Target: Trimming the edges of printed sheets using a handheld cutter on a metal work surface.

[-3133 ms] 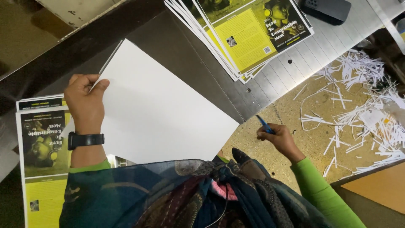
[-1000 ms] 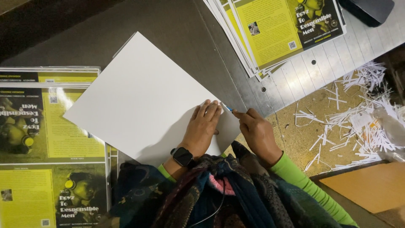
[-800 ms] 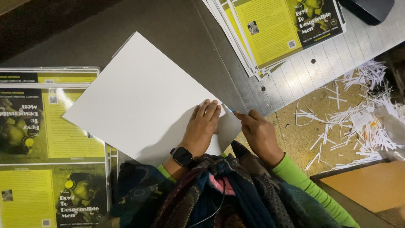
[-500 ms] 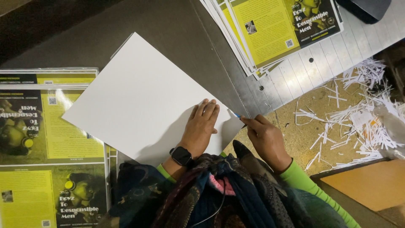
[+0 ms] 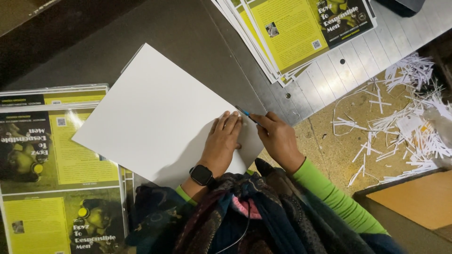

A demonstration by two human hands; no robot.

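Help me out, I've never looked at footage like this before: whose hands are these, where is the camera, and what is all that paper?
The camera sits on a person's head and looks straight down, so both hands are that person's own. The left hand, with a black watch on its wrist, presses flat on a blank white sheet. The right hand holds a blue pen at the sheet's edge. The sheet lies on a dark metal table. Stacks of yellow and black printed covers lie at the left and at the top. Thin white paper strips litter the floor on the right.
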